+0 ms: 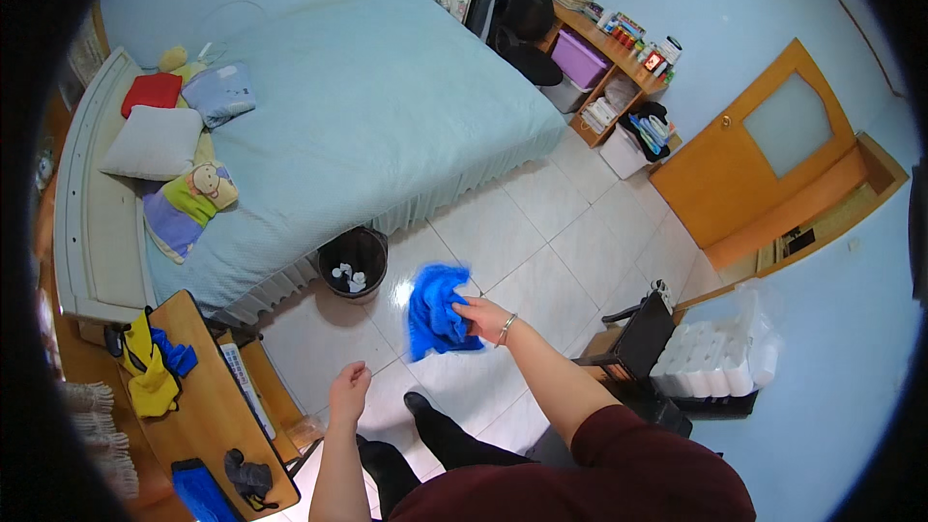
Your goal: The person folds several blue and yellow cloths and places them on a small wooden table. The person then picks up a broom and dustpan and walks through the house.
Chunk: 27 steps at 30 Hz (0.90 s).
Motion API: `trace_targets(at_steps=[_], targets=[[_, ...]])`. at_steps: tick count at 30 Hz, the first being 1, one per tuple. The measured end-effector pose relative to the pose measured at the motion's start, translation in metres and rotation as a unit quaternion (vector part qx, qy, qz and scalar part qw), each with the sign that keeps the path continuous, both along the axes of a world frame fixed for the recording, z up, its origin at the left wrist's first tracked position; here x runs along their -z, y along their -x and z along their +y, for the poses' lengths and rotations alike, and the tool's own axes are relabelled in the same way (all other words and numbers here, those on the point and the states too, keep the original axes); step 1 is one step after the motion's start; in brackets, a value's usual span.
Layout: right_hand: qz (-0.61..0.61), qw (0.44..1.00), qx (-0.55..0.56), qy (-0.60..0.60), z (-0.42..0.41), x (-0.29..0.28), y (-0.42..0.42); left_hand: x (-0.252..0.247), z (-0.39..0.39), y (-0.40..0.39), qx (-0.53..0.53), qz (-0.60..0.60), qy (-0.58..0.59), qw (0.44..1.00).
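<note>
A crumpled bright blue cloth [437, 315] hangs from my right hand [484, 319], whose fingers are closed on its right side above the tiled floor. A metal bangle is on that wrist. My left hand [350, 386] is held to the left and nearer my body, touching nothing; its fingers look curled, and whether they are fully closed is not clear. On the wooden desk [210, 391] at the left lie a yellow cloth [152, 370], a small blue cloth [174, 355], a dark grey cloth item [249, 477] and a folded blue cloth [201, 491].
A black waste bin [353, 261] with white tissues stands beside the bed [377, 101], which bears several pillows. A black chair [638, 337] and wrapped white paper rolls [707, 359] are at the right. Farther off are a laden shelf unit [616, 51] and a wooden door [761, 145].
</note>
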State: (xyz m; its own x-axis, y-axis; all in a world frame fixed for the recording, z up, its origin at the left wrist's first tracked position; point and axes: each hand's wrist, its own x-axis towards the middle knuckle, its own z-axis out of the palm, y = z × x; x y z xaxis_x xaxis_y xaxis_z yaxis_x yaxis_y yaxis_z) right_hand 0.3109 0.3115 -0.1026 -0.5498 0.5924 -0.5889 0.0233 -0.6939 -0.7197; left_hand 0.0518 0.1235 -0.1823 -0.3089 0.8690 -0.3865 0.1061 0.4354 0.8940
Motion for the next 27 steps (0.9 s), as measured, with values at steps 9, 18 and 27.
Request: trace_targets(at_steps=[9,18,27], targets=[[-0.135,0.941,-0.147,-0.275,-0.018,0.015,0.035,-0.033,0.027,-0.019,-0.012,-0.070,-0.037,0.997],[0.063,0.950,-0.244,-0.182,-0.043,-0.039,0.076,-0.029,0.019,-0.016,-0.011,-0.324,-0.034,0.945],[0.030,0.986,-0.073,-0.149,-0.042,-0.032,0.071,-0.044,0.016,-0.009,-0.047,-0.449,-0.038,0.891]])
